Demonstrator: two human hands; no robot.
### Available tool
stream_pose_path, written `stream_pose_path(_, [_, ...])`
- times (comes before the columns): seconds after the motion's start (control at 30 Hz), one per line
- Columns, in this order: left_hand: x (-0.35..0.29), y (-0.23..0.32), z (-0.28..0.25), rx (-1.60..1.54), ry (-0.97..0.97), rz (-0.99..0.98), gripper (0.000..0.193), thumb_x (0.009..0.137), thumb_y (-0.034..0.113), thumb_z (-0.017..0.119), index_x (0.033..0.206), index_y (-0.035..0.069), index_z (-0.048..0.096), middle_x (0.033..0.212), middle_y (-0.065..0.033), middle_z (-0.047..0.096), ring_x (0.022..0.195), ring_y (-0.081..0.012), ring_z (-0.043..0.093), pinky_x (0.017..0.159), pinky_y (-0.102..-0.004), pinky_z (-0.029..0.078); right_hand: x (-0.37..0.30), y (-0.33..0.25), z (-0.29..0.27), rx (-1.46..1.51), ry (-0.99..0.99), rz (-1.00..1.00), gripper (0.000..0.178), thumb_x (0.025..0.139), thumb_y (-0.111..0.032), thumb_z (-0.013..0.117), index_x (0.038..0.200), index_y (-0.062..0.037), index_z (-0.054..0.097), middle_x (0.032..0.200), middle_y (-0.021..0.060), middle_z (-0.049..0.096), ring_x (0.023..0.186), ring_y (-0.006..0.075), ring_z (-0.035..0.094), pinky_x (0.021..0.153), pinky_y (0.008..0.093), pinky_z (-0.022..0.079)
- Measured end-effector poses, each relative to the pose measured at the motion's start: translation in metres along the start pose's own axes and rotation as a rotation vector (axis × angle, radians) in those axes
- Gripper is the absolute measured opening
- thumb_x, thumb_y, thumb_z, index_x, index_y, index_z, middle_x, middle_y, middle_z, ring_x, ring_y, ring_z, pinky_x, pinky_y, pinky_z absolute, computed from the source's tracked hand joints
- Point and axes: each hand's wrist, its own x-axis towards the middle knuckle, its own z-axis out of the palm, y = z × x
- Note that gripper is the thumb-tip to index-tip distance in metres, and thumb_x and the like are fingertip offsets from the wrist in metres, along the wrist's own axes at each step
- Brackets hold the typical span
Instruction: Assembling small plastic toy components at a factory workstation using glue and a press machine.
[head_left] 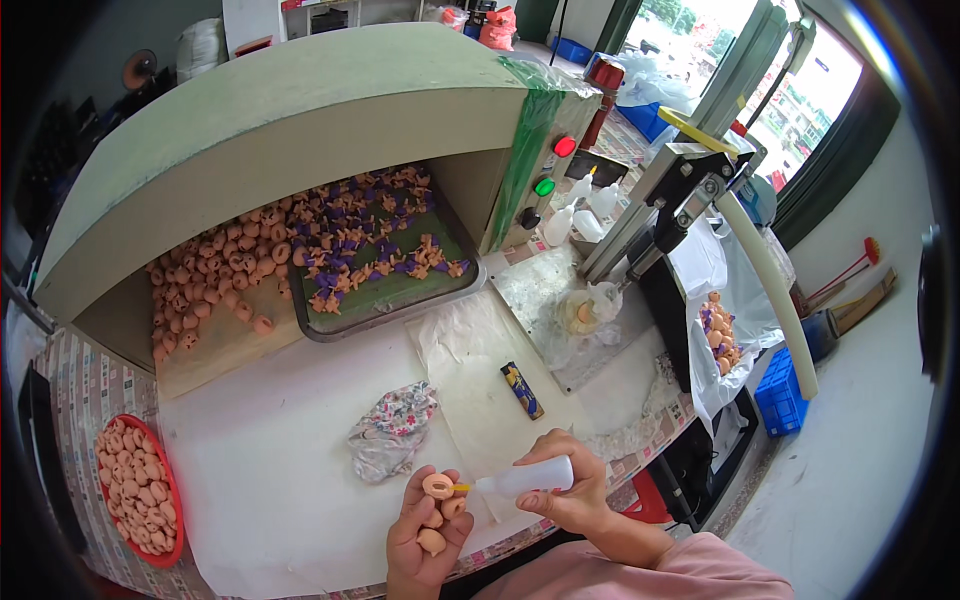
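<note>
Several small hollow peach-coloured doll heads (pixel 438 486) rest in my left hand (pixel 409 545), its fingers curled around them. The top head has its dark opening turned up. My right hand (pixel 580 497) grips a white squeeze bottle (pixel 525 478), tipped nearly level to the left. The bottle's yellow nozzle (pixel 461 488) reaches the edge of that top head; whether liquid comes out is too small to see. Just beyond my left hand lies a crumpled flowered cloth (pixel 394 430). A dark blue and yellow packet (pixel 522 390) lies on the paper past the bottle.
A box-shaped machine (pixel 300 120) with buttons covers a dark tray (pixel 380 326) of small purple-clad doll bodies and a heap of loose heads (pixel 215 262). At left stands a red basket (pixel 172 553) full of heads. A metal press (pixel 655 200), white bottles (pixel 560 225) and a lined box of dolls (pixel 718 335) are at right.
</note>
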Motion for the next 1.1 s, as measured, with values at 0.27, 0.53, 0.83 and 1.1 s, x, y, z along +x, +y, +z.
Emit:
stream_pose_path(0.27, [-0.012,-0.008,0.015,-0.100,0.086,-0.035,0.035,0.087,0.006,0.052,0.121,0.016,0.057,0.119,-0.0114,0.060,0.105,-0.0283,0.059,0.089,-0.0471,0.045,-0.014,-0.008,-0.001,0.010,0.070,0.002,0.038,0.071,-0.023,0.084,0.097,-0.0035,0.064,0.086,0.0065,0.064,0.077,0.0153,0.055,0.069,0.0284,0.042])
stream_pose_path(0.53, [-0.025,-0.015,0.008,-0.042,0.032,-0.036,0.037,0.090,0.004,0.050,0.126,0.011,0.051,0.121,-0.0117,0.056,0.102,-0.0237,0.059,0.087,-0.0450,0.047,-0.025,-0.014,-0.004,-0.046,0.019,-0.079,0.034,0.073,-0.012,0.081,0.098,-0.0012,0.061,0.089,0.0084,0.061,0.079,0.0158,0.058,0.069,0.0275,0.044])
stream_pose_path(0.83, [-0.024,-0.025,-0.006,0.145,-0.016,0.048,0.034,0.093,0.007,0.055,0.126,0.011,0.051,0.118,-0.0077,0.057,0.091,-0.0137,0.057,0.063,-0.0270,0.044,-0.043,-0.008,0.003,-0.154,0.095,-0.157,0.034,0.070,-0.012,0.083,0.095,-0.0029,0.062,0.084,0.0071,0.062,0.075,0.0171,0.056,0.066,0.0288,0.044])
stream_pose_path(1.1, [-0.027,-0.033,-0.019,0.241,-0.117,0.062,0.034,0.094,0.012,0.054,0.128,0.013,0.049,0.119,-0.0075,0.055,0.090,-0.0140,0.054,0.060,-0.0252,0.041,-0.055,-0.004,0.000,-0.309,0.097,-0.209,0.038,0.066,-0.016,0.085,0.093,-0.0045,0.062,0.082,0.0074,0.064,0.070,0.0195,0.057,0.062,0.0304,0.044])
